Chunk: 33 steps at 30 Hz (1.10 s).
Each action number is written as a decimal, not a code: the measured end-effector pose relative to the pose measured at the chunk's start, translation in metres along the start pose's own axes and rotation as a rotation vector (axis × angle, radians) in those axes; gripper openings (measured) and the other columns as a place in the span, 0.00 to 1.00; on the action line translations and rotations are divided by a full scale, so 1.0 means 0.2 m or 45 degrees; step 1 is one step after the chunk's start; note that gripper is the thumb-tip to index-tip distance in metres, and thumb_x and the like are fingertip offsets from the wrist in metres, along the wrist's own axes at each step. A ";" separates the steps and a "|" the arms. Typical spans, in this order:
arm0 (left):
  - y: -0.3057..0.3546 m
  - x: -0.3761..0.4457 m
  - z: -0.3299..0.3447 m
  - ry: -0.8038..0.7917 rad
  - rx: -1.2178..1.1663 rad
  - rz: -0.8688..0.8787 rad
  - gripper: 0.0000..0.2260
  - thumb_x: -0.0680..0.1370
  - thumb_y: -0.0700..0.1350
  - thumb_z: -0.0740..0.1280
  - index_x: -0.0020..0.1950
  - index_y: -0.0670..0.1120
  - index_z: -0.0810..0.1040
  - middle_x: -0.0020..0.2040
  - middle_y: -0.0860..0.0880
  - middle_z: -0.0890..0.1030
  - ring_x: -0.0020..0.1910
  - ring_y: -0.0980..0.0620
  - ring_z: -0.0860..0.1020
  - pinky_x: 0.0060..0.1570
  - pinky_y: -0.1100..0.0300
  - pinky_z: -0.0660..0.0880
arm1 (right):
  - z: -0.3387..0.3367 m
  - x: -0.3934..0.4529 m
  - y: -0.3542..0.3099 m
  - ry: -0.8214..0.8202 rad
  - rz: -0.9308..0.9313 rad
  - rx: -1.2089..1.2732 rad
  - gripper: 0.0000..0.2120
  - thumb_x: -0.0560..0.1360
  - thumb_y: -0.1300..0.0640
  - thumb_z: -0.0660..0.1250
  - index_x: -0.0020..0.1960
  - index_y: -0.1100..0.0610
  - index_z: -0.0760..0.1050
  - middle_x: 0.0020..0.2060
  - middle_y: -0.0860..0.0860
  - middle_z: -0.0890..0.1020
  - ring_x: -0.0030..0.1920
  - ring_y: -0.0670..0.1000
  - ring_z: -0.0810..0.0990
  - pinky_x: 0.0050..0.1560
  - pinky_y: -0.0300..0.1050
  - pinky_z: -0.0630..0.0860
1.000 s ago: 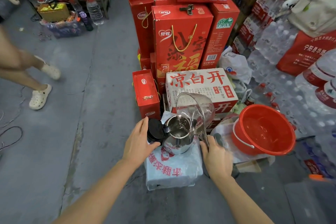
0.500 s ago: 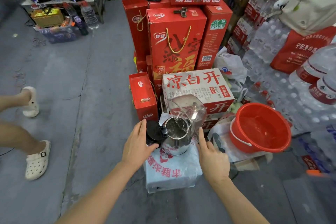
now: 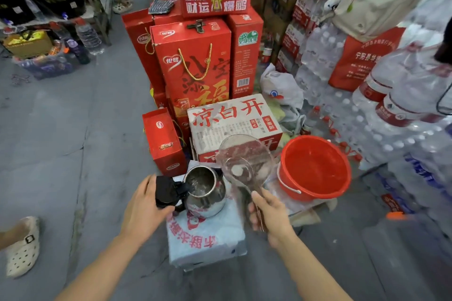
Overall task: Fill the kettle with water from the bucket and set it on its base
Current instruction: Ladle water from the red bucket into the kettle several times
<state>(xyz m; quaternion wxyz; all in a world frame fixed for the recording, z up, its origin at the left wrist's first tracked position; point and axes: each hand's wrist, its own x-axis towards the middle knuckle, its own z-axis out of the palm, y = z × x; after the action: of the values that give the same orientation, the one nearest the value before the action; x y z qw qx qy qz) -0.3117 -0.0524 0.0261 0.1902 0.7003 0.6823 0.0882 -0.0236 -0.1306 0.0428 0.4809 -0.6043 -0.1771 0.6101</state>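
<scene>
While my left hand [image 3: 144, 205] grips the handle of the open kettle [image 3: 205, 190] on a wrapped pack [image 3: 208, 239], my right hand [image 3: 269, 212] is closed on a clear scoop [image 3: 244, 161] tipped beside its mouth. Right of it sits the red bucket [image 3: 315, 168]. Filling looks underway; I see no base.

Red gift boxes [image 3: 195, 66] are stacked far in the middle, a white carton with red letters [image 3: 232, 120] sits nearer, packs of water bottles [image 3: 342, 95] fill the right, and a white shoe [image 3: 23, 247] stands near left.
</scene>
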 end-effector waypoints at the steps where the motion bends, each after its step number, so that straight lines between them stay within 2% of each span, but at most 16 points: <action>1: 0.00 0.01 0.02 0.002 0.039 -0.022 0.42 0.63 0.47 0.82 0.71 0.38 0.67 0.69 0.38 0.70 0.66 0.36 0.70 0.62 0.41 0.71 | -0.08 0.00 -0.03 0.032 0.018 0.067 0.05 0.80 0.60 0.65 0.46 0.59 0.76 0.28 0.54 0.76 0.21 0.50 0.70 0.20 0.38 0.65; 4: 0.05 0.04 0.09 0.046 0.244 0.013 0.45 0.61 0.52 0.82 0.71 0.36 0.68 0.70 0.36 0.71 0.71 0.35 0.66 0.69 0.37 0.63 | -0.35 -0.01 -0.12 0.166 -0.085 0.047 0.05 0.80 0.61 0.65 0.53 0.62 0.77 0.30 0.57 0.77 0.21 0.50 0.73 0.19 0.39 0.66; 5: 0.11 0.04 0.11 0.082 0.291 0.054 0.44 0.62 0.53 0.81 0.71 0.36 0.68 0.70 0.37 0.71 0.72 0.36 0.65 0.70 0.39 0.60 | -0.45 0.00 -0.15 0.211 -0.132 -0.013 0.07 0.80 0.61 0.65 0.57 0.60 0.77 0.30 0.57 0.78 0.22 0.51 0.74 0.19 0.39 0.67; 7: 0.31 0.06 0.17 0.140 0.338 0.177 0.43 0.65 0.56 0.78 0.73 0.38 0.67 0.72 0.39 0.70 0.73 0.39 0.65 0.71 0.42 0.59 | -0.63 0.02 -0.21 0.320 -0.220 -0.244 0.16 0.81 0.61 0.65 0.66 0.48 0.75 0.31 0.57 0.79 0.23 0.50 0.76 0.21 0.40 0.70; 9: 0.53 0.07 0.28 0.117 0.364 0.327 0.41 0.69 0.59 0.74 0.75 0.40 0.65 0.74 0.42 0.67 0.74 0.42 0.64 0.73 0.45 0.59 | -0.79 0.06 -0.26 0.494 -0.302 -0.707 0.24 0.81 0.58 0.64 0.73 0.43 0.65 0.36 0.56 0.83 0.27 0.46 0.79 0.29 0.39 0.74; 12: 0.87 0.13 0.49 -0.006 0.380 0.523 0.38 0.71 0.60 0.72 0.75 0.42 0.66 0.74 0.45 0.68 0.73 0.46 0.67 0.71 0.50 0.57 | -0.98 0.16 -0.34 0.658 -0.279 -1.507 0.28 0.82 0.49 0.60 0.80 0.43 0.55 0.51 0.56 0.85 0.48 0.57 0.83 0.41 0.47 0.71; 14: 1.10 0.16 0.63 -0.056 0.336 0.631 0.37 0.75 0.59 0.68 0.77 0.43 0.61 0.77 0.45 0.63 0.75 0.48 0.63 0.71 0.55 0.51 | -1.05 0.25 -0.38 0.609 -0.278 -1.824 0.29 0.83 0.49 0.57 0.81 0.44 0.49 0.56 0.52 0.83 0.50 0.57 0.83 0.43 0.48 0.73; 16: 1.29 0.21 0.79 -0.139 0.245 0.679 0.36 0.79 0.57 0.61 0.79 0.45 0.48 0.80 0.47 0.51 0.79 0.49 0.50 0.72 0.58 0.43 | -1.09 0.32 -0.39 0.517 -0.277 -2.074 0.31 0.83 0.51 0.55 0.81 0.45 0.44 0.56 0.50 0.81 0.47 0.55 0.84 0.40 0.46 0.73; 20: 1.50 0.25 1.03 -0.273 0.223 0.586 0.38 0.79 0.59 0.59 0.79 0.42 0.44 0.80 0.45 0.45 0.79 0.48 0.44 0.76 0.54 0.46 | -1.14 0.45 -0.35 0.387 -0.269 -2.422 0.37 0.80 0.61 0.56 0.81 0.47 0.40 0.52 0.51 0.82 0.47 0.54 0.84 0.38 0.47 0.67; 24: 1.51 0.27 1.14 -0.343 0.216 0.438 0.42 0.78 0.62 0.60 0.79 0.40 0.42 0.80 0.44 0.43 0.79 0.48 0.44 0.76 0.51 0.52 | -1.12 0.55 -0.30 0.290 -0.219 -2.354 0.38 0.77 0.65 0.56 0.81 0.50 0.42 0.51 0.52 0.83 0.50 0.56 0.84 0.40 0.48 0.68; 26: 1.50 0.28 1.14 -0.351 0.198 0.430 0.43 0.77 0.63 0.61 0.79 0.40 0.42 0.80 0.45 0.42 0.79 0.49 0.44 0.76 0.53 0.52 | -1.11 0.61 -0.29 0.301 -0.144 -2.138 0.33 0.79 0.61 0.57 0.81 0.49 0.49 0.51 0.53 0.84 0.51 0.57 0.83 0.43 0.49 0.73; 28: 1.48 0.30 1.14 -0.333 0.166 0.442 0.45 0.76 0.64 0.61 0.79 0.41 0.41 0.80 0.46 0.42 0.79 0.50 0.43 0.76 0.55 0.51 | -1.11 0.67 -0.28 0.319 -0.049 -1.800 0.29 0.80 0.56 0.60 0.80 0.48 0.57 0.55 0.55 0.84 0.54 0.58 0.83 0.50 0.50 0.77; 29: 1.47 0.30 1.14 -0.322 0.150 0.442 0.46 0.75 0.65 0.61 0.79 0.42 0.41 0.80 0.47 0.42 0.79 0.50 0.43 0.76 0.55 0.52 | -1.11 0.69 -0.27 0.305 0.001 -1.592 0.28 0.80 0.56 0.62 0.79 0.49 0.60 0.53 0.55 0.85 0.52 0.57 0.84 0.50 0.50 0.79; 30: 1.47 0.30 1.14 -0.315 0.136 0.435 0.46 0.75 0.65 0.62 0.79 0.42 0.41 0.80 0.47 0.42 0.79 0.50 0.43 0.75 0.55 0.53 | -1.11 0.70 -0.27 0.282 0.055 -1.359 0.28 0.79 0.56 0.64 0.78 0.49 0.62 0.47 0.55 0.86 0.43 0.55 0.85 0.42 0.48 0.81; 32: 1.46 0.30 1.15 -0.317 0.126 0.424 0.46 0.75 0.65 0.62 0.79 0.42 0.41 0.80 0.48 0.40 0.79 0.50 0.43 0.75 0.53 0.57 | -1.15 0.70 -0.26 0.251 0.142 -0.924 0.30 0.79 0.60 0.67 0.78 0.50 0.62 0.29 0.53 0.81 0.23 0.50 0.76 0.23 0.43 0.73; 33: 1.46 0.30 1.15 -0.319 0.120 0.425 0.46 0.75 0.64 0.62 0.79 0.42 0.40 0.80 0.48 0.40 0.79 0.50 0.42 0.75 0.53 0.58 | -1.18 0.69 -0.25 0.248 0.174 -0.740 0.31 0.78 0.62 0.67 0.78 0.51 0.61 0.25 0.53 0.78 0.20 0.48 0.71 0.19 0.41 0.68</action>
<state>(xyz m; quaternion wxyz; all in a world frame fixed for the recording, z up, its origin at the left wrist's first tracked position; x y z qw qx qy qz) 0.0490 -0.0250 -0.0789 0.2233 0.8171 0.5314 -0.0012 0.2367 -0.0824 -0.0448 0.2607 -0.7826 -0.2561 0.5039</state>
